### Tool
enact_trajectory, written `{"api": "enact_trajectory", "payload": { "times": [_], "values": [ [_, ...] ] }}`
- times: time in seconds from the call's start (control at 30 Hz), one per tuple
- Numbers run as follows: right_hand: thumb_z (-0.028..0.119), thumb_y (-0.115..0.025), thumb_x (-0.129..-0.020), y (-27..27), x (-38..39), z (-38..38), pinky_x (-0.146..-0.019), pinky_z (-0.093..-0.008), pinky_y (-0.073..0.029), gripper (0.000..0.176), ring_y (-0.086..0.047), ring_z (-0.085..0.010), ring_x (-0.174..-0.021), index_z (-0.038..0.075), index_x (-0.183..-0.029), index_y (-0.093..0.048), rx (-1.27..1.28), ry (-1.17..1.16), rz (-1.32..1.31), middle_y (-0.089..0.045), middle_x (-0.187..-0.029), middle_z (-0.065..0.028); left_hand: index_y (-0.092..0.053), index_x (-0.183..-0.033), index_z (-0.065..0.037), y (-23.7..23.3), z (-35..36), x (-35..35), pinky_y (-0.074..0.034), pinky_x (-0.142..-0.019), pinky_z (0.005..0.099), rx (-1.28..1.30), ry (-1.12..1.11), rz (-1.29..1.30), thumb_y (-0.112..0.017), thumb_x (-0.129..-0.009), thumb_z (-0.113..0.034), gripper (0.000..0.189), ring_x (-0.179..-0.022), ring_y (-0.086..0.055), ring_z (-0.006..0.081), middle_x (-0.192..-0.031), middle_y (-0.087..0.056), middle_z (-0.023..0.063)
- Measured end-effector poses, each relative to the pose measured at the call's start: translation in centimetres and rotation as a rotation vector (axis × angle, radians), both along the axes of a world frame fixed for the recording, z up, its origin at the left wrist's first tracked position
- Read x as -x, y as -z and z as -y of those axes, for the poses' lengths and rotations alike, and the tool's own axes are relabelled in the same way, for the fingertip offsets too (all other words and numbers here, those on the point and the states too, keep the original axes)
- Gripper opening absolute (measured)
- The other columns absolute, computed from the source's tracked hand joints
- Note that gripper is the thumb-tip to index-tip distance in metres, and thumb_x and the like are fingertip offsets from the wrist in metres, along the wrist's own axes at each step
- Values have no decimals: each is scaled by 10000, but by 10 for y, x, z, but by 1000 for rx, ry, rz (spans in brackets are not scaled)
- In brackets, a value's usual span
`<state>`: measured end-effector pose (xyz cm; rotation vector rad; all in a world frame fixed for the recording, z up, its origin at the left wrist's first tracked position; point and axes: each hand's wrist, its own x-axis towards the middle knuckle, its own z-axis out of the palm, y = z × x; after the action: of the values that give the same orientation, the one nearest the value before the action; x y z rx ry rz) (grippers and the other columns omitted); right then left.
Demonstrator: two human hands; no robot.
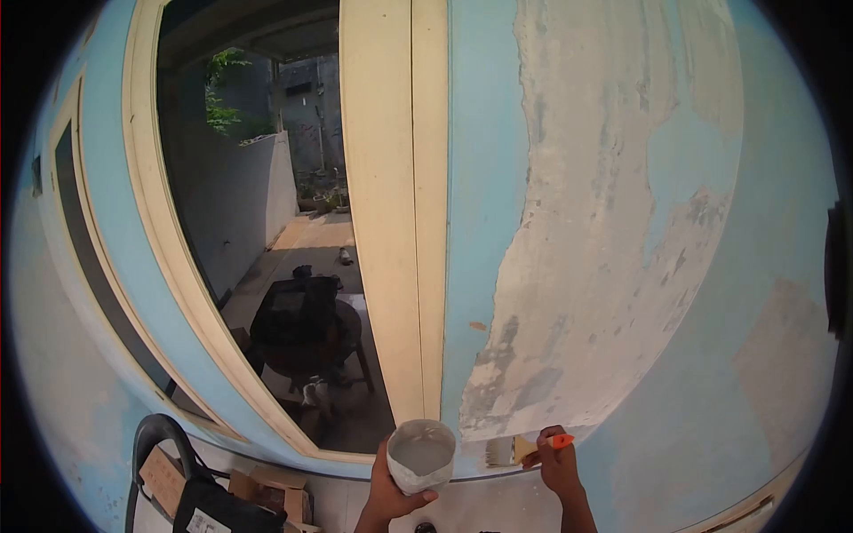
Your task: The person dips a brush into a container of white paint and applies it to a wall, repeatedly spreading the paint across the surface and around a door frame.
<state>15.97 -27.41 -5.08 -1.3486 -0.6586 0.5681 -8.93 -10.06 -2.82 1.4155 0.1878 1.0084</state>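
My left hand (391,494) is wrapped round a whitish cup-like container (421,480) with a jagged rim, holding grey-white liquid (423,448). Low on the right, my right hand (556,464) grips a paintbrush (560,441) by its orange-tipped handle. Its pale bristles (499,451) point left, close to the bottom of the wall. Above the brush rises a scraped grey patch of wall (586,266), with ragged edges of light blue paint (484,178) beside it.
A cream window frame (391,178) stands left of the patch; its dark glass (258,222) shows a yard. At lower left are a black chair (160,426), a black bag (218,511) and cardboard boxes (271,489) on the floor. Another wall meets this one at right.
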Motion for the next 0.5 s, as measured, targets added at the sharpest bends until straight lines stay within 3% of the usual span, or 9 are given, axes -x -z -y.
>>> {"api": "enact_trajectory", "payload": {
  "times": [0.1,0.37,0.5],
  "values": [
    [139,-486,-1037,-5,-18,32,-584,-306,-595,148,-688,-189,-643,2,-1058,-434,-130,76,1,-586,-809,-102,-328,-1450,16,2,28,-22,-412,-1059,400,4,36,6,-944,-640,-293,1064,-1263,-519,244,-1345,-518,138],
    [167,-477,-1041,9,-33,169,-568,-319,-601,167,-672,-200,-608,12,-1082,-430,-95,270,-124,-593,-841,-135,-321,-1472,-25,4,140,-60,-398,-1065,386,86,129,-41,-925,-660,-259,1039,-1275,-496,225,-1357,-504,118],
    [193,-543,-1019,23,-31,235,-554,-291,-598,211,-667,-168,-630,-6,-1089,-533,-67,439,-172,-624,-830,-100,-322,-1473,-28,8,197,-61,-385,-1076,385,48,92,-74,-918,-670,-267,1028,-1279,-488,224,-1357,-507,113]
  ]
}}
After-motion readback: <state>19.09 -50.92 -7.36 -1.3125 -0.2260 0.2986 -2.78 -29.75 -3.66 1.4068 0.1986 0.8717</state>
